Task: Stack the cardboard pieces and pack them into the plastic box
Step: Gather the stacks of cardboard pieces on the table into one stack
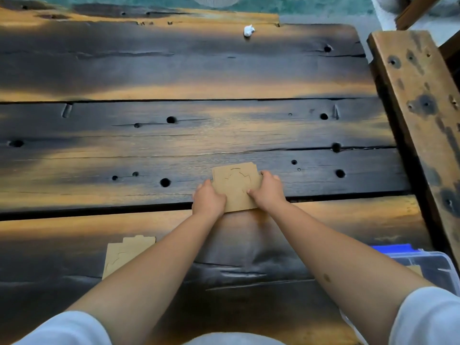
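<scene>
So you've got a small stack of cardboard pieces [235, 185] out in front of you on the dark wooden table [174, 70], plain brown, with curvy cut lines on the top sheet and slightly uneven edges at the far side. Your left hand [208, 200] covers the stack's near left corner, and your right hand [268, 191] hides its right edge, so I can't count the sheets. Both hands are clamped on it, one per side, stack squeezed between them. Another cardboard piece [122, 255] lies flat near your left forearm, partly hidden. The plastic box [428, 265] sits at the right edge, cut off.
</scene>
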{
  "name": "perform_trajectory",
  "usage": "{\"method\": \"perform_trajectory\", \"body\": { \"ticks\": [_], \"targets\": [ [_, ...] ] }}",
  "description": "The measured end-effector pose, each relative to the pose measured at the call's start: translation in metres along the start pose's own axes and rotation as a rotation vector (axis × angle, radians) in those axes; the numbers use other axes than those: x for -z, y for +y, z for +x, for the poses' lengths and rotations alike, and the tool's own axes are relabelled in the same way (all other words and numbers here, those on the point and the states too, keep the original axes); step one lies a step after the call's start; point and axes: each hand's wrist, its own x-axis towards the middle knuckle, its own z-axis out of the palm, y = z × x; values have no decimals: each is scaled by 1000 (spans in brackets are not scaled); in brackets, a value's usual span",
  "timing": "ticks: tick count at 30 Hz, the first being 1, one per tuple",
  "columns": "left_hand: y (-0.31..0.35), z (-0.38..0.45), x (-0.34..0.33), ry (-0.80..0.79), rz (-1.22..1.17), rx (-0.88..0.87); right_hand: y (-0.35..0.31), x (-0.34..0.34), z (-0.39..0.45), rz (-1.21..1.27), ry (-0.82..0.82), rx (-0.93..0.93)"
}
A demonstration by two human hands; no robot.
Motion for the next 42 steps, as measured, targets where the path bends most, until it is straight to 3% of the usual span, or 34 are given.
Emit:
{"method": "perform_trajectory", "body": {
  "ticks": [16,25,32,42],
  "targets": [
    [-9,9,-8,-64,-61,56,17,-11,2,-1,-39,-69],
    [-40,-18,-5,-108,-136,10,29,-14,-27,82,-52,56],
    [-79,-58,20,-21,-70,-163,23,-30,-76,62,-86,248],
    [-150,-103,53,55,-163,-91,-9,-69,-125,0,-166,387]
  ]
}}
